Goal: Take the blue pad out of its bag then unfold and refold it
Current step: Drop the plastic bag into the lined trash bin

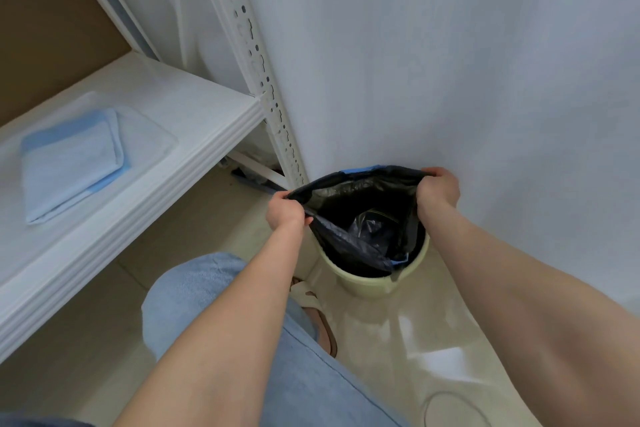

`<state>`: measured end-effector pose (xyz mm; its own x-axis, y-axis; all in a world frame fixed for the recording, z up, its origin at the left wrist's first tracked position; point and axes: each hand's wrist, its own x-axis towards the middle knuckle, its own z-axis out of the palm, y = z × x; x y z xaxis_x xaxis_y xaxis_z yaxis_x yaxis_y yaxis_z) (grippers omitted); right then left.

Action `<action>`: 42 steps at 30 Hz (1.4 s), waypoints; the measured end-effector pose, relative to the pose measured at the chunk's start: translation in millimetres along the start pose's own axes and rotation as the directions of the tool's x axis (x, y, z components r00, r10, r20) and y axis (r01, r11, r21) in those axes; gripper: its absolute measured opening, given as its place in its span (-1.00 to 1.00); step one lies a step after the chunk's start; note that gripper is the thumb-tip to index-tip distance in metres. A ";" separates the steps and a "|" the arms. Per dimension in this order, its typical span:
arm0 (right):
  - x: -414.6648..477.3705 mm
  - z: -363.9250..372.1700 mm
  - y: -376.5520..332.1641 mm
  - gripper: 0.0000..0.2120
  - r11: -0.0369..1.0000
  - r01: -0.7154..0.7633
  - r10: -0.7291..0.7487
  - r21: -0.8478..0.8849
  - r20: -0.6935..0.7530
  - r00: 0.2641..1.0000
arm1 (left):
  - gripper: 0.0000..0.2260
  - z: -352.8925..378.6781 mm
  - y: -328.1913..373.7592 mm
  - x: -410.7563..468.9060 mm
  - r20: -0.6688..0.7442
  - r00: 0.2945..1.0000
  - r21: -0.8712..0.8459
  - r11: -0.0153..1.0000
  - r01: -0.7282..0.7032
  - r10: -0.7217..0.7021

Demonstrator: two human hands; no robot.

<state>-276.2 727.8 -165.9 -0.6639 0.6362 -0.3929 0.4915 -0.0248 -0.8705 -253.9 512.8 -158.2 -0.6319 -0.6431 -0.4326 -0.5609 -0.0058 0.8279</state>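
Nearest to us, a knee in light blue denim (194,302) fills the bottom of the view, and our two bare forearms reach over it toward the floor. Past the knee a foot in a pale sandal (313,305) stands on glossy cream floor tiles (398,329) that mirror the light.

Our left hand (285,211) is closed around the near left edge of a black bin liner (346,236), and our right hand (438,189) is closed around its far right edge, so the thin, crinkled, shiny plastic is stretched into a wide mouth. The liner sits in a round, pale green plastic bin (372,284), which stands on the floor against a smooth white wall (450,62). Inside the liner we see crumpled clear plastic (372,227); we cannot tell what it is. A strip of blue shows at the liner's far rim.

The blue pad (71,165) is well apart from our hands, to the left, lying flat on a white shelf (194,121). It is folded to a soft rectangle, pale blue with darker blue borders, and lies on a thin clear sheet. A white perforated metal upright (252,55) of the shelving rises between the shelf and the wall.
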 end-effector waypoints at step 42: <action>-5.9 37.5 44.6 -0.41 0.607 0.032 0.216 -0.794 0.203 0.955 | -0.70 16.8 -34.4 41.3 0.224 0.970 0.307 0.952 0.018 -0.090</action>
<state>-271.5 694.0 -213.6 -0.6427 0.4457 -0.6231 0.7247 0.6174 -0.3059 -269.7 499.3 -210.6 -0.6824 -0.4516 -0.5747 -0.7090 0.2177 0.6707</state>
